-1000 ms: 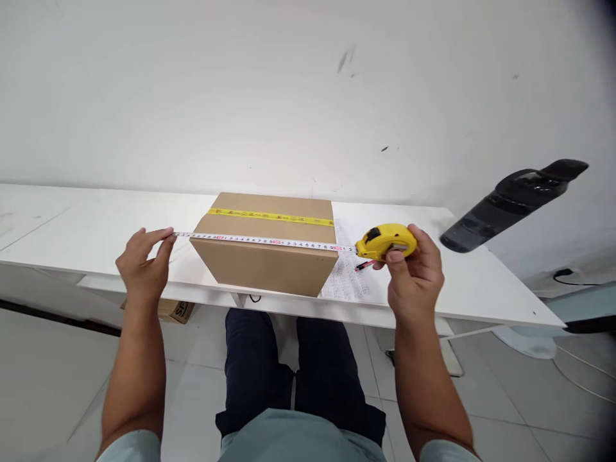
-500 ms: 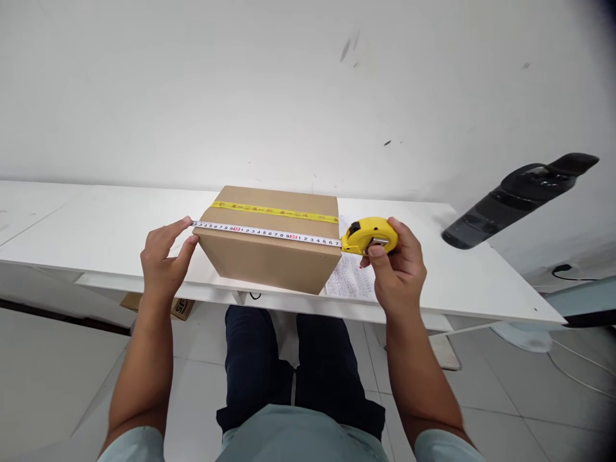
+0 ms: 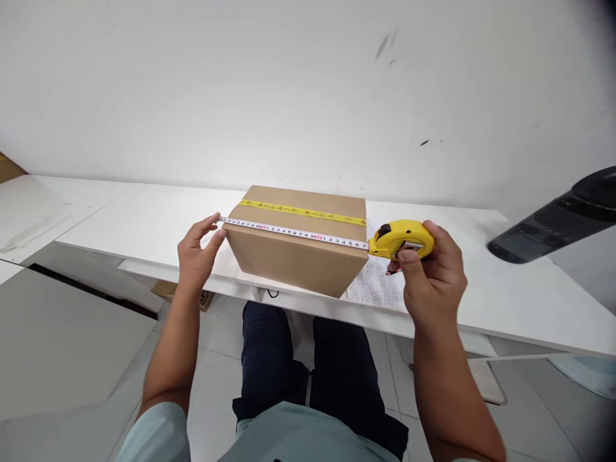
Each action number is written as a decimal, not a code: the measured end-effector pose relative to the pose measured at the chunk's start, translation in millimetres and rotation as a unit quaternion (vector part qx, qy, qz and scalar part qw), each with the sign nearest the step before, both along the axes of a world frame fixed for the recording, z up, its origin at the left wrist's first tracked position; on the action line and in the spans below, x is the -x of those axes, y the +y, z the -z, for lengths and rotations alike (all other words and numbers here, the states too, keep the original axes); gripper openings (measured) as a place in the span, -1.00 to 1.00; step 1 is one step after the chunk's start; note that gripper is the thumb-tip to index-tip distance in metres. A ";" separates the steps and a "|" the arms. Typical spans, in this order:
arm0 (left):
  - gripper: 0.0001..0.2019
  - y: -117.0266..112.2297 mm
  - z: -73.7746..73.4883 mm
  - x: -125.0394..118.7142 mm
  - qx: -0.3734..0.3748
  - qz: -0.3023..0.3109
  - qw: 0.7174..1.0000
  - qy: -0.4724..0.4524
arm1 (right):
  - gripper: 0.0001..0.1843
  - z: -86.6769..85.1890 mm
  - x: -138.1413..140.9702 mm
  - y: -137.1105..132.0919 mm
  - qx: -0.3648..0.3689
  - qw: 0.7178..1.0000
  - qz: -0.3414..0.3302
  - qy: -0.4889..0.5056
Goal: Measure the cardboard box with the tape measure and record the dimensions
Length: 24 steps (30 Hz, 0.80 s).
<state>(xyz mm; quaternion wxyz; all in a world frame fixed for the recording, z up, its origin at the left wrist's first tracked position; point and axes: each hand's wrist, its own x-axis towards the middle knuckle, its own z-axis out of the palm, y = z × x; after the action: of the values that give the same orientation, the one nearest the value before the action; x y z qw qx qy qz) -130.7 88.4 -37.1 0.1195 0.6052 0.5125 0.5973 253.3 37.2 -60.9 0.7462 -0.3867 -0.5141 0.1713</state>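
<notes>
A brown cardboard box (image 3: 293, 260) with a strip of yellow printed tape (image 3: 303, 211) sits on the white table. Across its top, close to the front edge, the white blade of a tape measure (image 3: 289, 231) is stretched out. My right hand (image 3: 436, 276) grips the yellow tape measure case (image 3: 402, 240) just beyond the box's right corner. At the left corner, my left hand (image 3: 198, 251) has its fingertips at the blade's end, its thumb by the box edge. A paper sheet with writing (image 3: 376, 285) lies partly under the box.
A dark bottle (image 3: 543, 224) leans in view at the right of the white table (image 3: 158, 208). Behind stands a white wall (image 3: 240, 96). Below the table are a small cardboard box (image 3: 163, 289) and my legs. A pen-like item (image 3: 393, 272) shows near my right fingers.
The view has swung left, so the box, hands and bottle appear farther right. The blade stays stretched over the box top, with both hands at its ends.
</notes>
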 end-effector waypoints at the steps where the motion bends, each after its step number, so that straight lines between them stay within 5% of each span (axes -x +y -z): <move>1: -0.57 0.8 2.0 -2.4 0.002 0.008 0.999 -0.037 | -0.51 -0.3 0.2 0.0 0.001 1.000 0.000 0.000; 7: -0.70 17.5 10.3 -5.8 -0.039 0.004 0.991 -0.132 | -0.50 -2.3 -0.4 -0.8 -0.001 1.000 -0.007 -0.003; 16: -0.79 13.2 -8.1 -7.9 -0.149 -0.089 0.982 0.077 | -0.50 -1.2 -2.2 -2.4 0.011 1.000 -0.012 -0.007; 24: -0.76 18.6 -2.0 -3.3 -0.094 -0.005 0.992 0.080 | -0.50 -2.6 0.1 -1.3 0.005 1.000 -0.003 -0.012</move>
<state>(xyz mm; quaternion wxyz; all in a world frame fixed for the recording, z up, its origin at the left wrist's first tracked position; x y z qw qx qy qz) -127.4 107.0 -35.2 0.0178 0.6568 0.4654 0.5931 253.2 35.9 -58.2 0.7378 -0.3913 -0.5227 0.1714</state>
